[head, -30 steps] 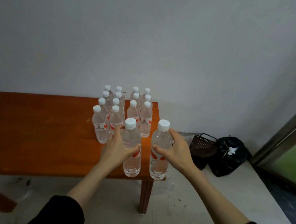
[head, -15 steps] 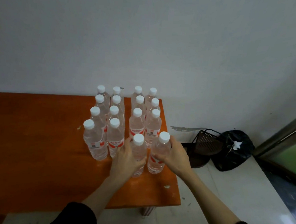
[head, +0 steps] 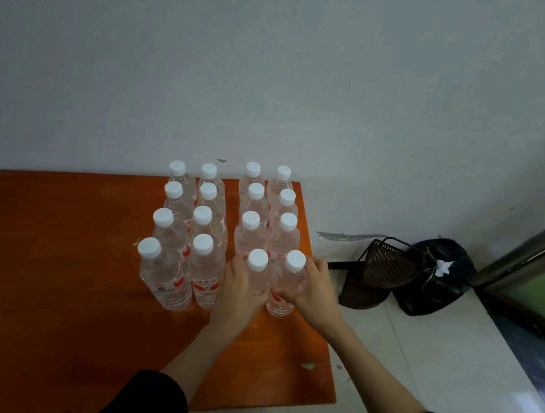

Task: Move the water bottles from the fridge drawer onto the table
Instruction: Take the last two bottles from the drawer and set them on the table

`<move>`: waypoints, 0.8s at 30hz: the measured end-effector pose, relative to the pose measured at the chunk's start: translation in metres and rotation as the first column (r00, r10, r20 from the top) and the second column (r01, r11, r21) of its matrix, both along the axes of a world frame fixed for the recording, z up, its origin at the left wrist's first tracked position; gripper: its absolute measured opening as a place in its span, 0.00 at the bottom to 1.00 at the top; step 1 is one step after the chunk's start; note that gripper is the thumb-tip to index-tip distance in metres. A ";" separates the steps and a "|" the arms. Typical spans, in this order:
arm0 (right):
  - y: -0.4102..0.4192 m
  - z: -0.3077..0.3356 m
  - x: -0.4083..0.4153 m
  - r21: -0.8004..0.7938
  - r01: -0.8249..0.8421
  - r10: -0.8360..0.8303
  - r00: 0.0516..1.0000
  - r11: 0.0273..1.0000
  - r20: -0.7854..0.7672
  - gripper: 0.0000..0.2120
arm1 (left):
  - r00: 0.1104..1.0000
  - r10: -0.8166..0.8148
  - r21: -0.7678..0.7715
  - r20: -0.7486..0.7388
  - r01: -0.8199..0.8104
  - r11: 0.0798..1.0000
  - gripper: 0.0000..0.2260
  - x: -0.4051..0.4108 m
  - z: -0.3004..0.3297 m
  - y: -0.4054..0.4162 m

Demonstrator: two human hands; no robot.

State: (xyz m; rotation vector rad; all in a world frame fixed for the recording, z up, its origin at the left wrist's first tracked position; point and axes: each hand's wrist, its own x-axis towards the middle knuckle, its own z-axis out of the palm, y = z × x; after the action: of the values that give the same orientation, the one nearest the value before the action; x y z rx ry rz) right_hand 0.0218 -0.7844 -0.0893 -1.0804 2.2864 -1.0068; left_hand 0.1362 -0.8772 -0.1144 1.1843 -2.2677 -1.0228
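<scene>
1. Head view: water bottles (head: 202,267) stand upright in four columns on the orange table (head: 49,287).
2. Her left hand (head: 239,288) grips the front bottle (head: 257,274) of the third column.
3. Her right hand (head: 315,290) grips its neighbour (head: 286,283), also on the tabletop.
4. Beside the table, a dark basket (head: 379,272) and black bag (head: 436,282) sit on the floor.
</scene>
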 end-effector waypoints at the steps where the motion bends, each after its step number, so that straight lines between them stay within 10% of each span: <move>1: 0.000 -0.002 0.000 -0.002 0.018 -0.018 1.000 1.000 0.011 0.30 | 1.000 0.006 0.013 -0.003 -0.006 1.000 0.36 -0.001 0.000 0.000; 17: 0.035 0.001 0.013 -0.123 -0.062 0.073 0.994 0.990 0.084 0.24 | 0.996 -0.041 0.089 -0.076 0.047 0.995 0.35 0.017 0.005 0.019; 24: 0.107 -0.008 0.012 0.182 -0.055 0.103 0.959 0.982 -0.263 0.35 | 0.968 -0.217 -0.031 0.127 0.222 0.975 0.32 0.045 0.002 0.069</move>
State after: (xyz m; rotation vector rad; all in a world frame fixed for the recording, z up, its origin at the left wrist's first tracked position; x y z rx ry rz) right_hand 0.0340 -0.6775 -0.0972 -1.2908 2.4666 -0.6464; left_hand 0.1808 -0.8079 -0.1119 1.0201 -2.5500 -0.9951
